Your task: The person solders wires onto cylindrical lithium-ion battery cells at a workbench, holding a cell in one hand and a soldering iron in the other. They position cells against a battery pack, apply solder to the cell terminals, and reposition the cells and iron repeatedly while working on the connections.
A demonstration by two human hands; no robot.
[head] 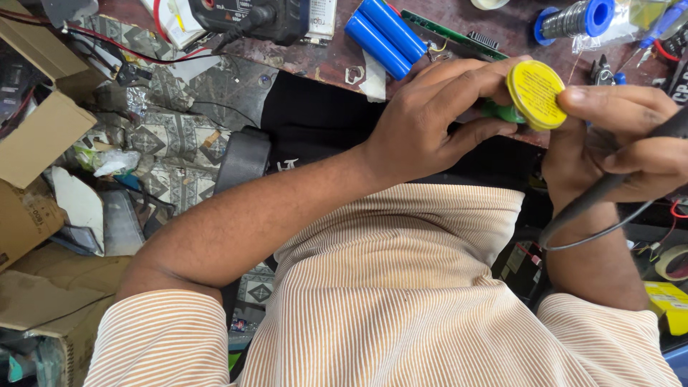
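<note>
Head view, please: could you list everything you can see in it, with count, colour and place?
round tin: one, yellow lid, green part behind it, held between both hands at upper right
cylindrical cells: two, blue, side by side on the bench at top centre
circuit board: one, green, right of the cells
solder spool: one, blue ends, top right
meter: one, black, top centre-left
cardboard boxes: several, brown, left edge
tape roll: one, pale, right edge
black tool with cord: one, in the right hand
striped shirt: one, tan and white, bottom
left hand: grips the tin's left side
right hand: fingertip on the tin's right edge, also holding the tool
</note>
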